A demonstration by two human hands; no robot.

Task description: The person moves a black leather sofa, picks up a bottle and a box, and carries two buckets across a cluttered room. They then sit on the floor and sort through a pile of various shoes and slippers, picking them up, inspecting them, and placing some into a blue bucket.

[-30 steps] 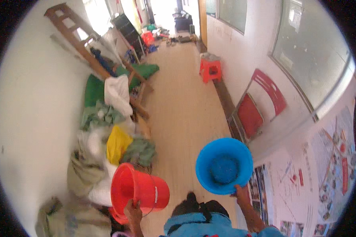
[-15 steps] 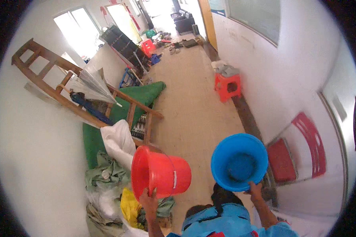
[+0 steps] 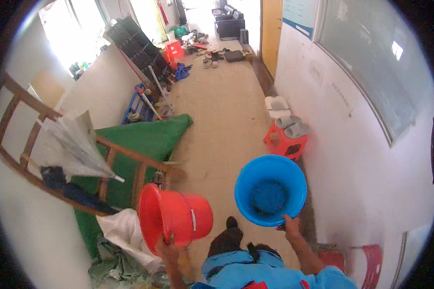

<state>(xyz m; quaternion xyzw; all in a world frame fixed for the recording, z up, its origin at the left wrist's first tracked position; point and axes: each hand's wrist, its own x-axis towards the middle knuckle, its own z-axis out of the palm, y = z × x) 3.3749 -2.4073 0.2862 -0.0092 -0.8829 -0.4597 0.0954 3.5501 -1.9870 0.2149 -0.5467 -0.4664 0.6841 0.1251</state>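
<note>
My left hand (image 3: 168, 248) holds the bucket (image 3: 190, 216); right of it, my right hand (image 3: 291, 227) holds the basin (image 3: 270, 192). A sack (image 3: 123, 233) lies left of the bucket; beyond, a ladder (image 3: 130, 153) slants along the left wall (image 3: 48, 241), an umbrella (image 3: 77, 147) across it. Ahead of the basin, slippers (image 3: 296, 129) sit on a stool (image 3: 294, 144) by the right wall (image 3: 337, 159). A sofa (image 3: 230, 28) stands farthest off.

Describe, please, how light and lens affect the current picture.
In the head view, the upper-left window is washed out white; the glass pane at right shows a bright reflection and a bowed edge; the left hand on the red bucket looks slightly soft; black curves in at both sides.
</note>
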